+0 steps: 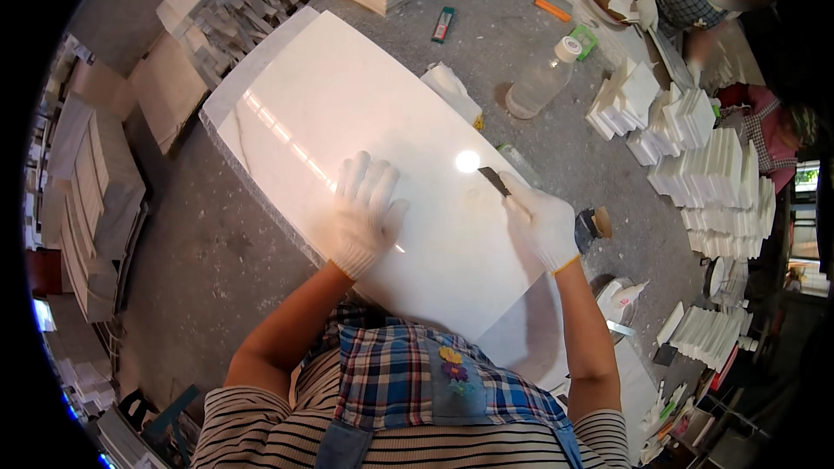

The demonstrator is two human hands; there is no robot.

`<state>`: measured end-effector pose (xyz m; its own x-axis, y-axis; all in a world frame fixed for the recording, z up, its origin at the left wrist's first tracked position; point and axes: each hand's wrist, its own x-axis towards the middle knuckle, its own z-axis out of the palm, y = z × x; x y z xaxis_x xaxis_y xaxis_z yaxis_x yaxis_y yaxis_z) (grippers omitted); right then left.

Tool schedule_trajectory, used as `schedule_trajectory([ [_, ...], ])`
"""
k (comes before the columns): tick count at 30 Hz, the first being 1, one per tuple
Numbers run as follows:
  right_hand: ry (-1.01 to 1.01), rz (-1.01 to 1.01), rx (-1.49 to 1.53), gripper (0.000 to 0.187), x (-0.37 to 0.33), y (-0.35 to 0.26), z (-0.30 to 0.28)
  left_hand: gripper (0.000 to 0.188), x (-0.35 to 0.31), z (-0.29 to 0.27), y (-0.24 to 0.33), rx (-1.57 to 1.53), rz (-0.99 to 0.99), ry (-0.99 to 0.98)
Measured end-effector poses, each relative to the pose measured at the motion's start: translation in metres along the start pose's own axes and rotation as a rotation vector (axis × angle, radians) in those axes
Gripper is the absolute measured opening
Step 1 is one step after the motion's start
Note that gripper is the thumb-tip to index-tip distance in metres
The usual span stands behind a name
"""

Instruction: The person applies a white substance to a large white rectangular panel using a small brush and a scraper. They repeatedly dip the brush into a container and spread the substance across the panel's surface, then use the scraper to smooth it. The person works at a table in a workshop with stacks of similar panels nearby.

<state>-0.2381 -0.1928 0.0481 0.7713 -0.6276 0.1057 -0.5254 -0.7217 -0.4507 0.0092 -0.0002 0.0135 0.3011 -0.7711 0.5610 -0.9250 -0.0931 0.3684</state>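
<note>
A polished white stone slab [330, 95] lies in front of me and reflects the overhead lights. My left hand [365, 208], in a white knit glove, rests on it with the fingers stretched out. In my right hand [545, 224], also gloved, is a dark, narrow scraper blade [493, 180]. The blade's tip points up and left, over the slab's right part near a bright round reflection. My right fingers hide its near end. A crumpled white cloth [452, 91] sits by the slab's right edge.
A clear bottle with a white cap [540, 82] stands right of the slab. Stacked white tiles [704, 174] line the right side, near two other people. Stone pieces [230, 13] are piled at the far left. A small dark container [587, 227] stands beside my right hand.
</note>
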Motion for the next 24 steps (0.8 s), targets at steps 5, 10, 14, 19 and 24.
schedule_trajectory([
  [5,0.009,0.087,-0.043,0.039,-0.010,-0.011,0.003,0.047,0.000,-0.003,0.002,-0.035,-0.060,-0.063],
  [10,-0.062,0.114,-0.097,0.044,-0.022,-0.021,0.000,0.046,-0.007,0.007,-0.002,0.005,-0.048,-0.027],
  [14,-0.051,0.128,-0.057,0.047,-0.034,-0.013,0.012,0.045,-0.004,0.007,-0.002,0.007,-0.021,-0.026],
  [19,-0.063,0.072,-0.124,0.045,-0.037,-0.021,0.008,0.041,0.004,-0.001,0.002,-0.008,-0.044,-0.042],
  [24,-0.094,0.029,-0.179,0.050,-0.046,-0.019,0.007,0.040,0.003,0.002,0.002,0.013,-0.042,-0.027],
])
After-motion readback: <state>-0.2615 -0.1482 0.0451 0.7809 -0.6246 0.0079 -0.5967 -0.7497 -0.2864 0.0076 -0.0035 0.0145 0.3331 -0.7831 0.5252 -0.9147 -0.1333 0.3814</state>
